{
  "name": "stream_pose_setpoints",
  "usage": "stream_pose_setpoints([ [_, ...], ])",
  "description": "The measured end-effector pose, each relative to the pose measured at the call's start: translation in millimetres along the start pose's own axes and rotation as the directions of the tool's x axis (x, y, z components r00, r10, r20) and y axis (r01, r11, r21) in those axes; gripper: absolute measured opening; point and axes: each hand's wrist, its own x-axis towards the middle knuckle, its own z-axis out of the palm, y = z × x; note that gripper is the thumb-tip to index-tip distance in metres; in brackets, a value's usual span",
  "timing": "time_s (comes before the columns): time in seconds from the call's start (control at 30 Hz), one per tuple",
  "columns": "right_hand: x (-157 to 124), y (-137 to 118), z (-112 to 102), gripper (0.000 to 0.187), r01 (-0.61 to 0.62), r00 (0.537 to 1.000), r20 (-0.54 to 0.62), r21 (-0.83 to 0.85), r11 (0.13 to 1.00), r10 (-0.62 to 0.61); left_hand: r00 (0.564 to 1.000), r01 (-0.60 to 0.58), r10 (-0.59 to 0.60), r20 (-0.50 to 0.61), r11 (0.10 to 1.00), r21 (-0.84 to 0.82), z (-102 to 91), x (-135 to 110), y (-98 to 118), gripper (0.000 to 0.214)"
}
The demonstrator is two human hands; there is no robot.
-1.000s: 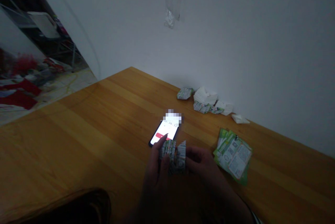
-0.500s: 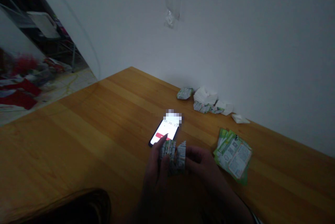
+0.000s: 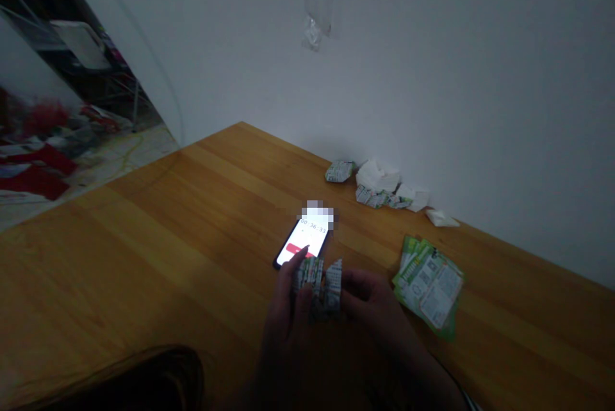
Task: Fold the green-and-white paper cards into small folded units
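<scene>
so far: left hand (image 3: pixel 287 308) and right hand (image 3: pixel 368 299) pinch a folded printed leaflet (image 3: pixel 318 286) just before the lit phone (image 3: pixel 302 241) on the desk (image 3: pixel 144 270); folded pieces (image 3: pixel 372 185) lie by the wall, green leaflets (image 3: pixel 428 288) sit stacked, unfolded.

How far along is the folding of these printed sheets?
Done: a folded printed packet and crumpled white pieces lie along the wall. In hand: the left hand and right hand grip a creased printed sheet. Left: apparently the fanned stack of green printed sheets.
</scene>
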Motion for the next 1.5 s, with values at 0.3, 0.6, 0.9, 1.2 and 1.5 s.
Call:
stream_pose_setpoints([
  [0.3,1,3,-1,0.027,-0.003,1.0,0.017,0.013,1.0,0.003,1.0,-0.018,0.018,-0.022,1.0,-0.007,1.2,0,-1,0.043],
  [0.6,0,-1,1,0.026,-0.012,1.0,0.005,0.028,1.0,0.012,0.999,-0.032,0.032,-0.01,0.999,-0.005,-0.1,1,-4,0.042],
  [0.9,3,-2,-16,0.02,0.052,0.998,-0.023,-0.08,0.995,-0.054,0.998,0.064,-0.065,-0.002,0.994,-0.086,-2.0,-1,8,0.048],
  [1.2,7,2,-46,0.017,0.087,0.983,-0.037,-0.764,0.639,-0.178,0.987,0.159,-0.146,0.07,0.957,-0.241,-4.5,-9,4,0.048],
  [1.5,-21,-13,3,0.026,0.14,0.972,-0.12,-0.391,0.91,-0.201,0.999,0.053,-0.055,-0.003,0.981,-0.188,-2.8,-12,14,0.027],
])
